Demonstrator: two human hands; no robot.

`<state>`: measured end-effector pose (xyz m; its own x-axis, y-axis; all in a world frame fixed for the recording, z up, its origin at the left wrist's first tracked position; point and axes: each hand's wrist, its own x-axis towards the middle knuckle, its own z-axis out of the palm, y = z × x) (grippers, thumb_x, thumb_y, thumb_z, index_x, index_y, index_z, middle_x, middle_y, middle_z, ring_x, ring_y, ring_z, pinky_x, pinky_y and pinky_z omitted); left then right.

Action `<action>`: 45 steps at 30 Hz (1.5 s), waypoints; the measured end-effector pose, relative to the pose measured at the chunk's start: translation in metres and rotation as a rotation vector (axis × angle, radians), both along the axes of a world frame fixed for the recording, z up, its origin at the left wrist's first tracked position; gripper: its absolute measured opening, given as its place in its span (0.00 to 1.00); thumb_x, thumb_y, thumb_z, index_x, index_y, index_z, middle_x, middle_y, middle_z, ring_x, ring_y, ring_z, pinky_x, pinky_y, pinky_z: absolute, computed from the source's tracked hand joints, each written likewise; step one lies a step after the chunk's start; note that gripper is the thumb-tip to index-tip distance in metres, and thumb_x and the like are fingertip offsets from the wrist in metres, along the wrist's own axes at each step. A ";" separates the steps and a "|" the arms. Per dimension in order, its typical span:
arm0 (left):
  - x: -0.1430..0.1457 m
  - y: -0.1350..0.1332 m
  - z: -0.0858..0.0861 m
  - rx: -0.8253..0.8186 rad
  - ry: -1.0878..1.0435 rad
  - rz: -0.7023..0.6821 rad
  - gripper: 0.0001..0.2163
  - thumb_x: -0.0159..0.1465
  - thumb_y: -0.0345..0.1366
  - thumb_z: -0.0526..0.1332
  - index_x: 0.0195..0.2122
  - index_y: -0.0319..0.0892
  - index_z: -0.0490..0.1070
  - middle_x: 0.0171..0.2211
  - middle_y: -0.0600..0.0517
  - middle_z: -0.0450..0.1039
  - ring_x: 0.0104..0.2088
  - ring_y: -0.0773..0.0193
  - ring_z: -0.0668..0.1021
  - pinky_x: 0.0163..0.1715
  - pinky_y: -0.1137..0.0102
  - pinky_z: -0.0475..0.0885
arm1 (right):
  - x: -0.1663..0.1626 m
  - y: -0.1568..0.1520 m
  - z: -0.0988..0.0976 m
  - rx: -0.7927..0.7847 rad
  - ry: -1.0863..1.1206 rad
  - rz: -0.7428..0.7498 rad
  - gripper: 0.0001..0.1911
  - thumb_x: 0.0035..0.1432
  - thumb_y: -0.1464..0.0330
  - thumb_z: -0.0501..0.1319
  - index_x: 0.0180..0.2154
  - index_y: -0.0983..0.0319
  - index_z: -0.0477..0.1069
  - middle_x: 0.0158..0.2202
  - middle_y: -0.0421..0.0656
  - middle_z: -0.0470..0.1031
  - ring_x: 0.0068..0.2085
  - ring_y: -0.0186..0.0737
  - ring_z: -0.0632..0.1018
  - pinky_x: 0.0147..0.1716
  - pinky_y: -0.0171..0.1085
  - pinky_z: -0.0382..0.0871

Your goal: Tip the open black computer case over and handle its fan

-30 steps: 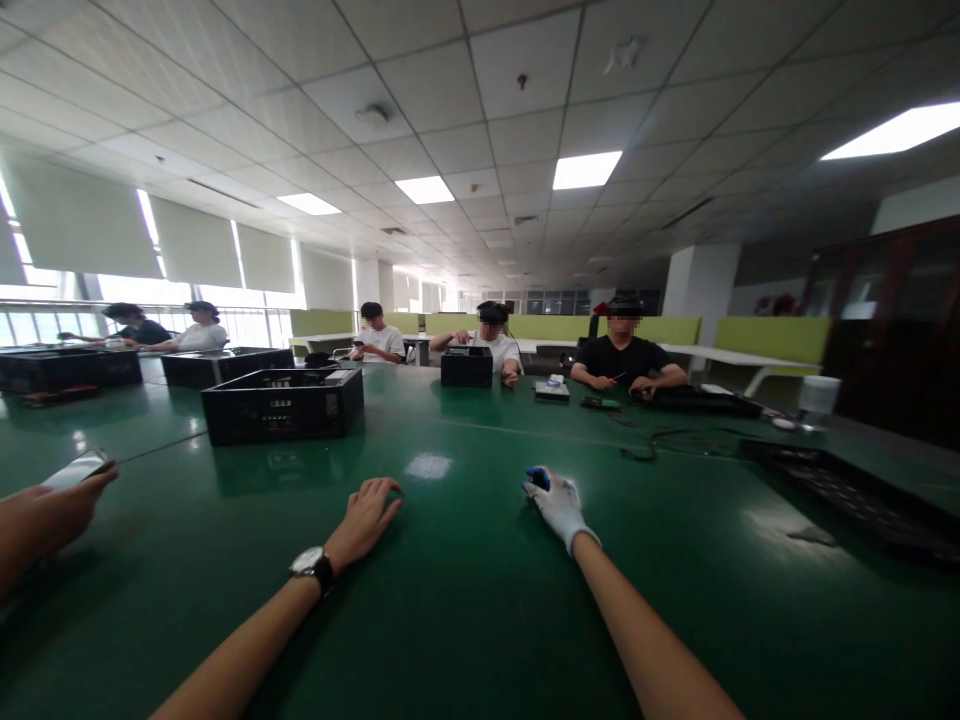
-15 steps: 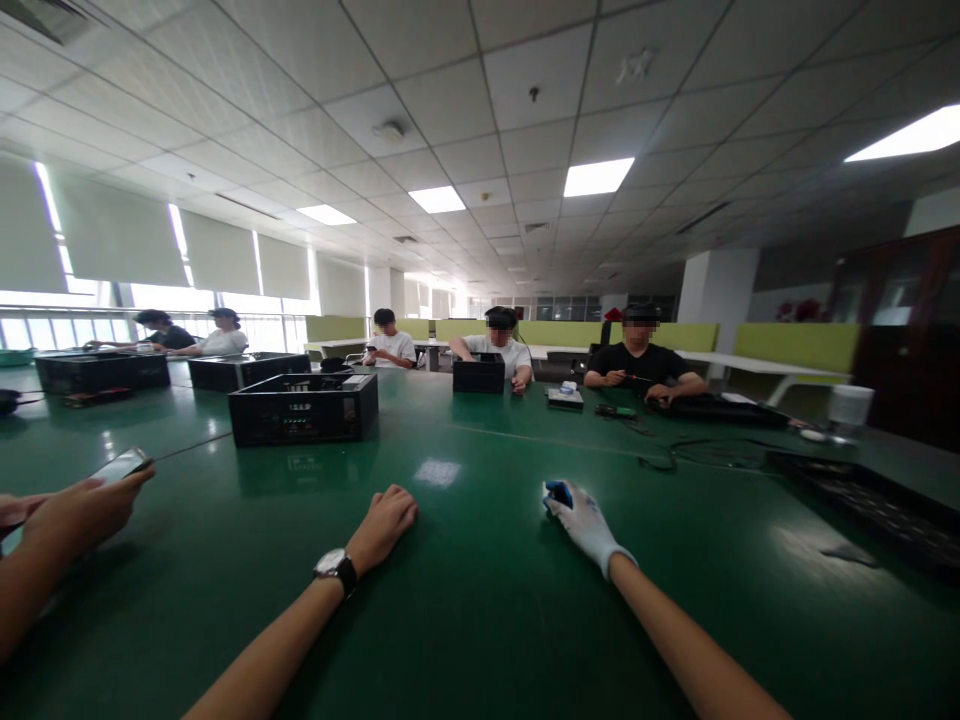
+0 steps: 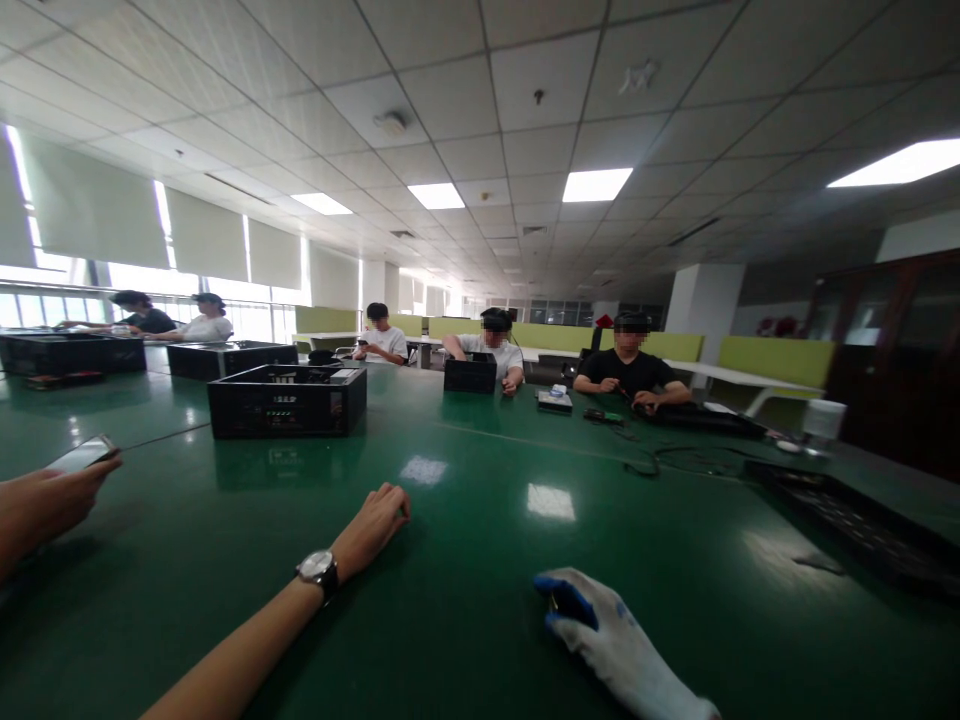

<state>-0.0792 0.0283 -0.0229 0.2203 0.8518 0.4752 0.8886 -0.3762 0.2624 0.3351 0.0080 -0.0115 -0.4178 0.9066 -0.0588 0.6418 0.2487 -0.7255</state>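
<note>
My left hand [image 3: 373, 524], bare and with a wristwatch [image 3: 317, 569] on the wrist, rests on the green table [image 3: 465, 560] with its fingers curled under and nothing in it. My right hand [image 3: 611, 640] wears a white glove with blue fingertips and lies on the table near the bottom edge of the view, closer to me than the left. Its fingers are bent together at the blue tips, and whether anything sits under them is hidden.
At the left edge another person's hand [image 3: 37, 500] holds a phone [image 3: 81, 454]. A black crate [image 3: 287, 400] stands ahead on the left. A long black tray [image 3: 847, 510] and cables [image 3: 675, 460] lie at the right. Several people sit across the table.
My right hand has drawn back toward me and lower in the view. My left hand's fingers have curled in from a spread position. The camera has tilted slightly.
</note>
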 end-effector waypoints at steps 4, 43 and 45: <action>0.002 -0.003 0.002 -0.037 0.027 -0.026 0.06 0.72 0.36 0.52 0.40 0.43 0.67 0.42 0.48 0.71 0.41 0.57 0.71 0.43 0.60 0.66 | 0.000 -0.010 -0.005 0.044 0.034 0.134 0.25 0.63 0.50 0.59 0.61 0.43 0.67 0.67 0.39 0.61 0.67 0.54 0.62 0.67 0.50 0.55; 0.001 -0.003 -0.003 -0.057 0.063 -0.070 0.10 0.71 0.35 0.52 0.44 0.47 0.73 0.46 0.49 0.73 0.44 0.57 0.74 0.46 0.60 0.70 | 0.000 -0.012 0.009 0.078 0.081 0.207 0.24 0.58 0.59 0.65 0.57 0.47 0.72 0.59 0.40 0.69 0.62 0.51 0.67 0.63 0.45 0.60; 0.001 -0.004 -0.004 -0.035 0.075 -0.067 0.10 0.71 0.35 0.52 0.44 0.47 0.73 0.45 0.49 0.74 0.43 0.57 0.75 0.46 0.60 0.70 | 0.000 -0.010 0.008 0.067 0.057 0.140 0.25 0.58 0.58 0.64 0.57 0.47 0.72 0.61 0.41 0.69 0.63 0.54 0.66 0.64 0.47 0.59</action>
<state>-0.0786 0.0241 -0.0264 0.3114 0.8496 0.4256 0.8792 -0.4276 0.2103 0.3349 -0.0021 -0.0037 -0.5412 0.8405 0.0269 0.5559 0.3816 -0.7385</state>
